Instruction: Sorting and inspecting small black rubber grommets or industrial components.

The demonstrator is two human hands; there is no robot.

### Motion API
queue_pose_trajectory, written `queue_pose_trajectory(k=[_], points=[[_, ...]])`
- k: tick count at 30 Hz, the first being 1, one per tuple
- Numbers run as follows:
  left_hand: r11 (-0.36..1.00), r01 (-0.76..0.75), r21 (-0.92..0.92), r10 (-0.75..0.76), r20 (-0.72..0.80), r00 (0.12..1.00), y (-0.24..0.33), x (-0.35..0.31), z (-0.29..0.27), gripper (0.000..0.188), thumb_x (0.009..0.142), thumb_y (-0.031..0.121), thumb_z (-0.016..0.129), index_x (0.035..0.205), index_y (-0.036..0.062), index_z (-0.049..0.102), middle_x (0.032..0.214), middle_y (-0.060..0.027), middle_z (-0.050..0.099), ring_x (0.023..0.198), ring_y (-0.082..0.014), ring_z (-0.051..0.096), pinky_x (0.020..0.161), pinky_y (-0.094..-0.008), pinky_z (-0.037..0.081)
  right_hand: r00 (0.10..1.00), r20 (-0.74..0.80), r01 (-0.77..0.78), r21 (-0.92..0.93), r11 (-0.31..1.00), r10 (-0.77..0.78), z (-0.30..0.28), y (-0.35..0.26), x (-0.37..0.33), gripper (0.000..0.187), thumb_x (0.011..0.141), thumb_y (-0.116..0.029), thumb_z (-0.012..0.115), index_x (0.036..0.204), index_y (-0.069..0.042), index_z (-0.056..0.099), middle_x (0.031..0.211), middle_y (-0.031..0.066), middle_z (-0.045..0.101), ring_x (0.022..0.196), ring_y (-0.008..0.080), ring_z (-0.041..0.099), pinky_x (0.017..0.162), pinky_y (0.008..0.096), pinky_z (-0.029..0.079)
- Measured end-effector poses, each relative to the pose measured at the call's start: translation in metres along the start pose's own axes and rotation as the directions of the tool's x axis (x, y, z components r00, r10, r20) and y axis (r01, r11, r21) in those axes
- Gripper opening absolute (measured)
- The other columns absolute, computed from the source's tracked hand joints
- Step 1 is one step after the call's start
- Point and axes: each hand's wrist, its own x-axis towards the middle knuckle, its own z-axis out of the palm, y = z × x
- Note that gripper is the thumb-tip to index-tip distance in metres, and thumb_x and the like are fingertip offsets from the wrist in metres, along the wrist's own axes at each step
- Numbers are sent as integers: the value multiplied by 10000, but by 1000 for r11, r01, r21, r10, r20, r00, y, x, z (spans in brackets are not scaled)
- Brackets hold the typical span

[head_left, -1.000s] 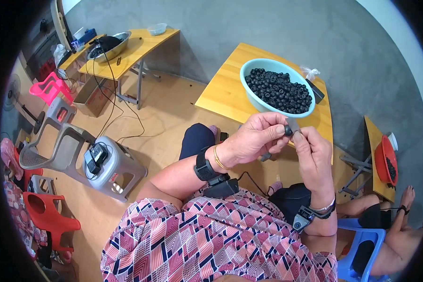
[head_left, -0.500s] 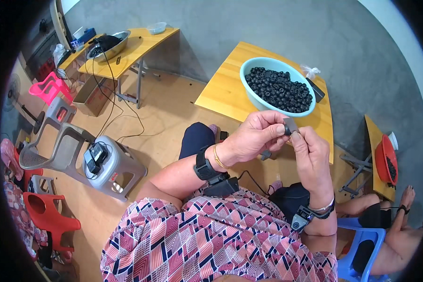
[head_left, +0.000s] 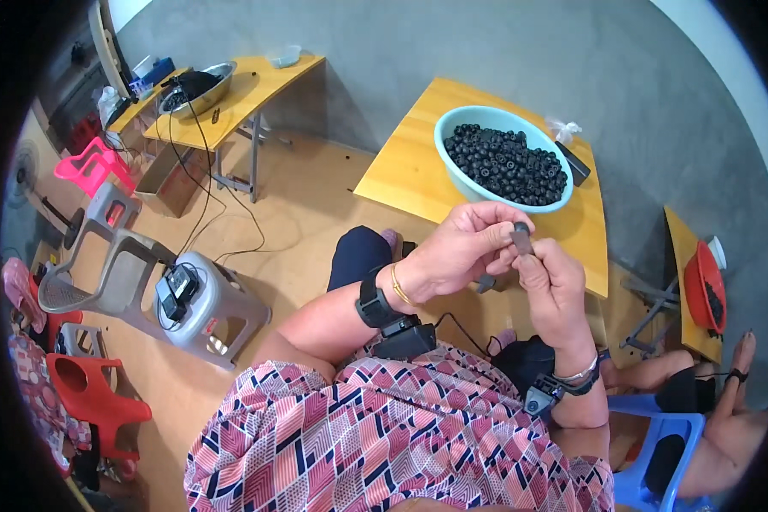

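Black, round, rubbery-looking piece (head_left: 520,228) sits in a tight pinch of the left hand (head_left: 462,247); the right hand (head_left: 557,286) pinches a flat, greyish, metal-looking strip (head_left: 521,244) by it. Maybe it's trimming; next needs steady fingers.

Basin (head_left: 462,183) just beyond the hands (head_left: 462,249), open air leftward

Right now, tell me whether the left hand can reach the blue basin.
Likely yes: the blue basin sits just beyond the left hand, nothing between, though that hand pinches a bead.
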Motion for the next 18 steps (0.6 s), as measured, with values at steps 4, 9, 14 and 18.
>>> queue_pose_trajectory(k=[4, 9, 14, 18], points=[[998, 31, -50, -30, 24, 999, 3, -2, 1, 171, 864, 144, 549, 965, 8, 567, 702, -35, 540, 528, -84, 420, 501, -199, 357, 995, -79, -71, -59, 996, 67, -12, 2, -5, 142, 850, -120, 557, 900, 9, 525, 713, 77, 551, 603, 140, 559, 570, 255, 455], [997, 55, 53, -55, -8, 998, 2, -2, 4, 164, 865, 132, 545, 966, 5, 566, 676, -36, 536, 517, -86, 432, 484, -198, 363, 967, -172, 143, -245, 959, -188, -7, -2, 0, 214, 776, -55, 635, 958, -16, 529, 791, 90, 545, 659, 177, 572, 552, 256, 450], [998, 12, 69, -9, -48, 999, 0, -4, 5, 139, 849, 106, 566, 941, 4, 586, 683, -34, 561, 516, -72, 454, 457, -182, 353, 959, -140, 207, -249, 946, -246, -2, 1, 4, 222, 759, 2, 624, 958, -18, 527, 786, 99, 550, 644, 215, 566, 525, 274, 439], [996, -1, 86, 5, -55, 998, -3, -6, 2, 132, 845, 104, 573, 931, 6, 594, 700, -36, 578, 510, -72, 453, 449, -182, 351, 920, -113, 323, -319, 891, -375, 0, 3, 5, 221, 752, 20, 616, 952, -17, 528, 771, 118, 550, 628, 243, 562, 510, 303, 438]])
